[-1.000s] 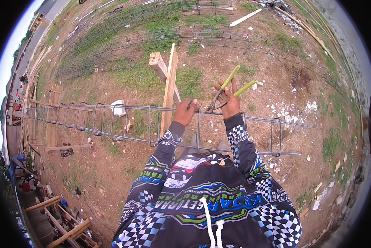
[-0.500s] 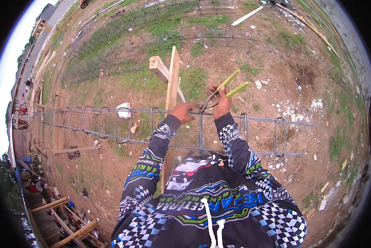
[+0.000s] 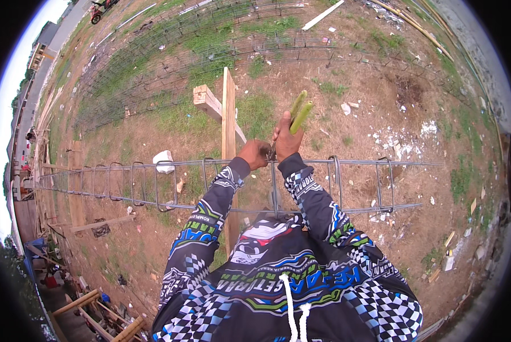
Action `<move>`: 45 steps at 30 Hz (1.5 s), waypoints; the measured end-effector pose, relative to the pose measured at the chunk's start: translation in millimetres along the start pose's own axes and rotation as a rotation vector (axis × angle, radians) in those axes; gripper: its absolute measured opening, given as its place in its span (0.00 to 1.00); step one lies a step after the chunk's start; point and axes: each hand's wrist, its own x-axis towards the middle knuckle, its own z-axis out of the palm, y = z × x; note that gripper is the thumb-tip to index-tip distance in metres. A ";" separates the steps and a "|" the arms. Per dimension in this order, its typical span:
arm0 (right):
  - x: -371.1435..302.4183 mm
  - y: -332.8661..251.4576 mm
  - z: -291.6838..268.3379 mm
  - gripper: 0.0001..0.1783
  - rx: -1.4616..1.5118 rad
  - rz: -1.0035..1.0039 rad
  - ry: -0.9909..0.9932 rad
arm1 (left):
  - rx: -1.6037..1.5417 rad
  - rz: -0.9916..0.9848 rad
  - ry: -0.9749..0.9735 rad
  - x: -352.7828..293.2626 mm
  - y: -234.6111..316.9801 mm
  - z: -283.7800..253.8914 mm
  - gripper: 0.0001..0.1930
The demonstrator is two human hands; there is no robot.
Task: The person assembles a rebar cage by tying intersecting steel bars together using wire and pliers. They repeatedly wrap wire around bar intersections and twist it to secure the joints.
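Right hand: the right hand [image 3: 288,137] was wrapped round the pincers [image 3: 302,115], fingers clamped on the green handles, which stood close together and pointed toward one o'clock.
Pincers' head: it lay toward seven o'clock from that hand, at the upper bar of the rebar cage; its bite was too small to read.
Left hand: the left hand [image 3: 254,154] sat at eight o'clock from the right, just beside the pincers' head, fingers curled; whether they gripped anything could not be told.
Rebar cage: the rebar cage [image 3: 338,179] ran from nine to three o'clock beneath both hands.
Wooden board: the wooden board [image 3: 228,114] rose toward eleven o'clock from the left hand.
White block: the white block [image 3: 164,162] lay on the ground at nine o'clock from the left hand.
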 end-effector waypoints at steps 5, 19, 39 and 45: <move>22.7 16.5 17.5 0.26 -0.409 -0.008 0.109 | -0.078 -0.192 -0.077 2.5 -10.0 1.5 0.17; -18.9 5.0 10.4 0.16 -0.223 -0.204 -0.177 | -0.186 -0.176 -0.059 5.5 -15.6 0.6 0.38; -23.6 -7.8 13.5 0.21 -0.315 -0.379 -0.263 | -0.580 0.123 0.760 -35.7 74.3 -38.2 0.30; -26.5 -10.6 18.7 0.24 -0.304 -0.436 -0.221 | -0.781 -0.212 0.815 -37.2 51.1 -2.2 0.20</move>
